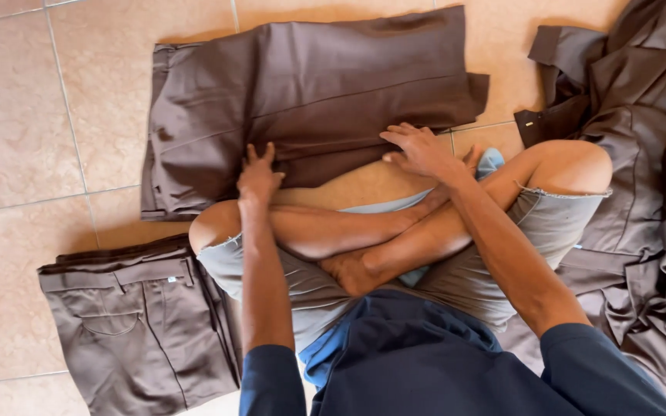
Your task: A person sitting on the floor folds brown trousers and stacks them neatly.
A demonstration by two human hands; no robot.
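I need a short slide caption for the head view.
Both hands, left hand and right hand, press flat on brown trousers spread on the tiled floor.

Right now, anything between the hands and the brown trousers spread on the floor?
Nothing visible. The left hand and right hand both rest flat on the near edge of the brown trousers, fingers spread. The person's crossed legs lie below the hands, not between.

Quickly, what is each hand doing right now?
Left hand: open, pressing flat on the folded brown fabric trousers.
Right hand: open, fingers spread on them.
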